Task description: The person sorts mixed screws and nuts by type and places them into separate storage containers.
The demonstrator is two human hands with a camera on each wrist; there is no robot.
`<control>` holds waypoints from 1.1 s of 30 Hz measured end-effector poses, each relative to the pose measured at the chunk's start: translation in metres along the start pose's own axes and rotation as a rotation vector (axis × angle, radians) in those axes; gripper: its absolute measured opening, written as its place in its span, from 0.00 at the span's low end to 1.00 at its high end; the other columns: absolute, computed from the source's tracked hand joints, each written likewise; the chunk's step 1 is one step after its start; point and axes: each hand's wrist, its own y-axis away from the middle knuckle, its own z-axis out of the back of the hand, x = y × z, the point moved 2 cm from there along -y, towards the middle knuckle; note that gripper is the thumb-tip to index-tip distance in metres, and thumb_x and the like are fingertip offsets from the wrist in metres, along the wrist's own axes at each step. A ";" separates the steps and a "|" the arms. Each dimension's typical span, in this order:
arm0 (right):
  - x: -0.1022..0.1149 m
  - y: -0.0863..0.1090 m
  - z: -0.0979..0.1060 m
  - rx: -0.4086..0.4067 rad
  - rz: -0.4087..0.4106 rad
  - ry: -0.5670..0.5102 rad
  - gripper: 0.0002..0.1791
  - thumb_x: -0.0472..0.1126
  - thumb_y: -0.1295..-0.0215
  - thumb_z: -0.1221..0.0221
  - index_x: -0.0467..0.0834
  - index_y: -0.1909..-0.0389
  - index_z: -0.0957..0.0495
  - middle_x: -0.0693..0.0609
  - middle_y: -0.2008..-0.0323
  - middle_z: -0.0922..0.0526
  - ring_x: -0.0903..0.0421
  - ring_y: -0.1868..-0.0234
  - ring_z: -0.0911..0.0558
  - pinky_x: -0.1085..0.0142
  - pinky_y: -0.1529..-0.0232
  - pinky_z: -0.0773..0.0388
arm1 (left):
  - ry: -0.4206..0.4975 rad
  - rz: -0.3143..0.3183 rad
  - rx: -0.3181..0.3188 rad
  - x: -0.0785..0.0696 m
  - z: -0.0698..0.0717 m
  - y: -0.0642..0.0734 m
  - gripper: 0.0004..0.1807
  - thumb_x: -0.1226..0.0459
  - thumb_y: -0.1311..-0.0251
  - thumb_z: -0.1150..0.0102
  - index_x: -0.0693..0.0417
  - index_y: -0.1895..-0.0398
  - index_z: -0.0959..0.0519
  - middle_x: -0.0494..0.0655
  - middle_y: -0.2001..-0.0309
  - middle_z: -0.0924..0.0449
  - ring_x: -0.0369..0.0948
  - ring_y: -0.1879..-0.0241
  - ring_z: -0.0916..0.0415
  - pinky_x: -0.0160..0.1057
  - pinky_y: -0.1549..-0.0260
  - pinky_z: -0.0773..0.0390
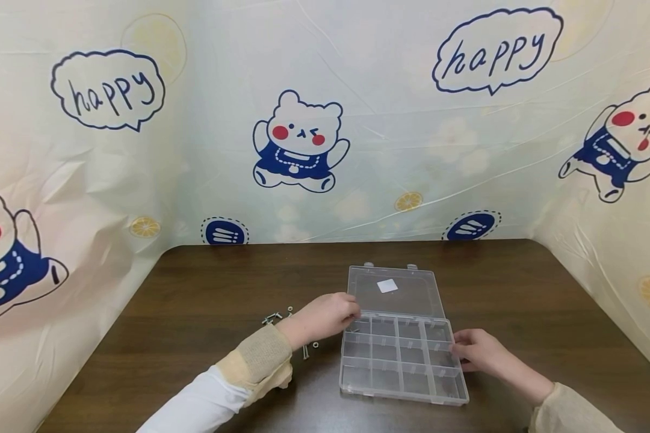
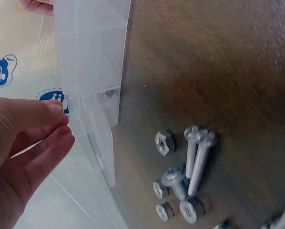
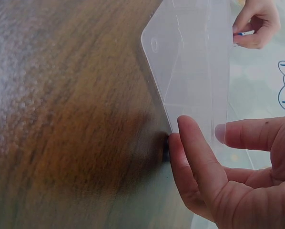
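Note:
A clear plastic compartment box (image 1: 384,364) lies on the table, its see-through lid (image 1: 401,294) folded back behind it. My left hand (image 1: 327,316) is over its back left compartment, thumb and fingertips close together with nothing visible between them. In the left wrist view, a small metal piece (image 2: 108,93) shows through the wall of that corner. At the box's right side, my right hand (image 1: 479,352) grips the wall, thumb at the top rim and fingers (image 3: 199,157) against the outside. The other compartments show no hardware.
Left of the box, partly behind my left forearm, several loose bolts (image 2: 198,162) and nuts (image 2: 165,143) lie on the dark wood table (image 1: 206,288). A white label (image 1: 387,285) is on the lid. A printed cloth (image 1: 379,150) hangs around the table's back and sides.

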 end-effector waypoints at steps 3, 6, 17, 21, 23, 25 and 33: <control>0.000 0.001 0.000 0.000 -0.004 0.004 0.18 0.29 0.42 0.50 0.16 0.56 0.35 0.39 0.66 0.23 0.47 0.62 0.21 0.56 0.64 0.22 | -0.035 0.001 0.011 0.001 0.003 0.002 0.07 0.69 0.50 0.43 0.49 0.70 0.18 0.39 0.71 0.23 0.35 0.69 0.24 0.29 0.70 0.25; 0.000 0.001 0.000 -0.004 -0.012 0.001 0.18 0.29 0.42 0.50 0.17 0.56 0.35 0.40 0.66 0.23 0.47 0.62 0.21 0.56 0.64 0.22 | -0.061 -0.006 0.026 0.002 0.005 0.004 0.06 0.68 0.50 0.43 0.48 0.71 0.19 0.37 0.72 0.23 0.33 0.69 0.24 0.30 0.72 0.25; -0.002 0.000 0.000 -0.005 -0.006 0.009 0.19 0.30 0.42 0.50 0.17 0.56 0.35 0.40 0.66 0.23 0.48 0.63 0.21 0.56 0.65 0.21 | -0.132 0.005 0.074 0.011 0.008 0.016 0.05 0.67 0.51 0.43 0.46 0.79 0.24 0.37 0.78 0.27 0.36 0.77 0.27 0.35 0.79 0.27; -0.003 0.000 0.000 -0.008 -0.005 0.007 0.19 0.29 0.43 0.50 0.17 0.56 0.35 0.40 0.67 0.23 0.48 0.63 0.21 0.57 0.65 0.21 | -0.146 -0.004 0.112 0.013 0.007 0.022 0.08 0.67 0.53 0.43 0.46 0.83 0.28 0.37 0.80 0.31 0.36 0.80 0.30 0.36 0.81 0.29; -0.003 -0.001 0.000 -0.006 0.000 0.006 0.18 0.29 0.43 0.50 0.16 0.57 0.35 0.40 0.67 0.23 0.48 0.63 0.21 0.57 0.65 0.21 | -0.138 -0.004 0.123 0.014 0.008 0.024 0.08 0.68 0.54 0.43 0.46 0.83 0.28 0.37 0.80 0.31 0.36 0.80 0.31 0.35 0.81 0.30; -0.003 -0.001 0.000 -0.006 0.001 0.006 0.18 0.29 0.43 0.50 0.16 0.57 0.35 0.41 0.67 0.23 0.48 0.64 0.21 0.57 0.65 0.21 | -0.133 0.001 0.129 0.015 0.009 0.026 0.08 0.68 0.54 0.43 0.46 0.83 0.28 0.37 0.80 0.31 0.36 0.79 0.30 0.35 0.81 0.30; 0.000 0.000 0.000 -0.010 -0.011 0.026 0.18 0.29 0.43 0.50 0.17 0.56 0.34 0.40 0.67 0.23 0.48 0.63 0.21 0.57 0.65 0.21 | -0.168 -0.005 0.158 0.019 0.011 0.034 0.08 0.68 0.54 0.42 0.47 0.83 0.28 0.38 0.80 0.31 0.37 0.78 0.29 0.36 0.81 0.29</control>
